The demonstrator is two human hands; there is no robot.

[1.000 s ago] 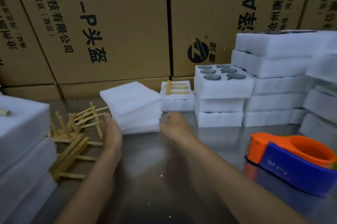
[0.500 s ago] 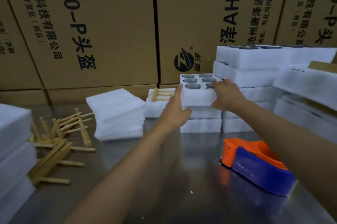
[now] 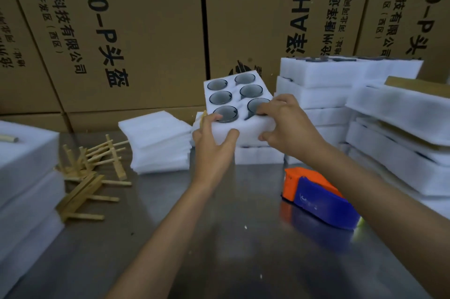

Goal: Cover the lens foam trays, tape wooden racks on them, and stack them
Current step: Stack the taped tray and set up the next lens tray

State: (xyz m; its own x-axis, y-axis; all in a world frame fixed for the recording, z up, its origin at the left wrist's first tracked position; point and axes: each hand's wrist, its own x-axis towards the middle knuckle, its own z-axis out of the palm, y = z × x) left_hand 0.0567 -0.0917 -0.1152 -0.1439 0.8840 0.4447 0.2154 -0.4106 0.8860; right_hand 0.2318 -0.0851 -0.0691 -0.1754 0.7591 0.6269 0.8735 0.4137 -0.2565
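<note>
Both hands hold the white foam lens tray with six round dark lenses, raised and tilted above its stack at the back of the steel table. The left hand curls round its near left corner; the right hand pinches the right edge, fingers over one lens pocket. Best to level it so no lens slips, then set it near the stack of thin white foam cover sheets

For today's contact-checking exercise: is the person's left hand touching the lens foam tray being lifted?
Touching. The head view shows the left hand gripping the lens foam tray: thumb on its front face, fingers on top.
</note>
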